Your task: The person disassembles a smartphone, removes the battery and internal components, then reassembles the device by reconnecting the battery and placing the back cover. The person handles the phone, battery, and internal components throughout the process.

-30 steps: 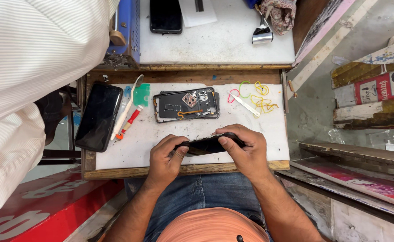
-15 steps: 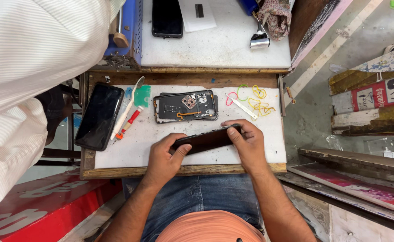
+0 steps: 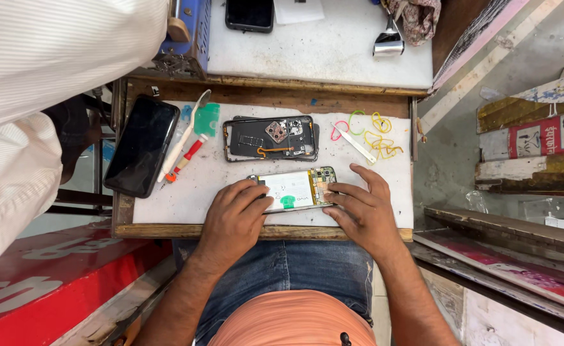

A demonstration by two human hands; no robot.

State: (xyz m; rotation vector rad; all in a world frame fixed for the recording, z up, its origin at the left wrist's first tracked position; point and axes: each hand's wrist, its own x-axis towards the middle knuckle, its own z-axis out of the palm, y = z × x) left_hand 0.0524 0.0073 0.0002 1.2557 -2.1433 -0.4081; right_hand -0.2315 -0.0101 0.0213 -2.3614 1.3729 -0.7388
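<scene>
Nearest, left hand (image 3: 235,214) and right hand (image 3: 362,206), fingers spread and flat, pressing an opened phone (image 3: 293,189) with pale battery and bare circuitry onto the scuffed white surface (image 3: 218,176). Beyond, a dark skeletal phone frame (image 3: 270,138); far right, tangled coloured rubber bands (image 3: 371,131); left, a glossy black phone (image 3: 142,145).

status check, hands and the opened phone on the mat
Left hand and right hand both flat on opened phone, no closed grip. Phone lies battery-up on white mat. Nothing in the way.

A dark phone screen (image 3: 142,146) lies left on the mat (another (image 3: 250,14) above); red-white cartons (image 3: 545,138) stand right.
</scene>
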